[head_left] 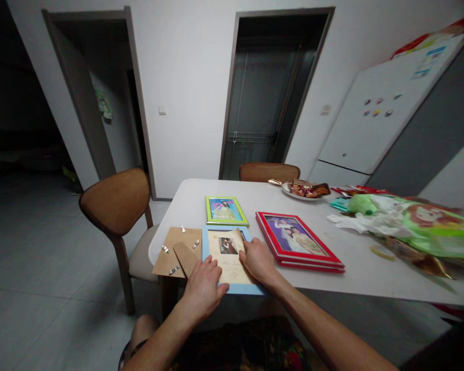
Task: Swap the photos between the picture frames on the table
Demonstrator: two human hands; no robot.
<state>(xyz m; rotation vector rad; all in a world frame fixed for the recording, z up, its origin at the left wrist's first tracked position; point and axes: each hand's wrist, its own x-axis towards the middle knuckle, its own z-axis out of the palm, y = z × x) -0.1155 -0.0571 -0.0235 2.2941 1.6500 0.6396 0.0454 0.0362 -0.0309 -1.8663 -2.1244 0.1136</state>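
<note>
A light blue frame (235,288) lies at the table's near edge, with a cream printed sheet (227,262) inside or on it. My left hand (204,285) rests with fingers spread on the sheet's lower left part. At the sheet's right edge, my right hand (258,259) has its fingers bent and closed on the paper. Left of the frame is a brown backing board (162,262) with metal clips and a folded-out stand (185,257). A green frame (227,210) lies behind, and stacked red frames (299,239) lie to the right.
A plate of food (305,190) sits at the table's back. Green plastic packaging (429,221) and crumpled tissue (359,225) cover the right side. One wooden chair (118,201) stands left, another (269,171) behind the white table (189,198).
</note>
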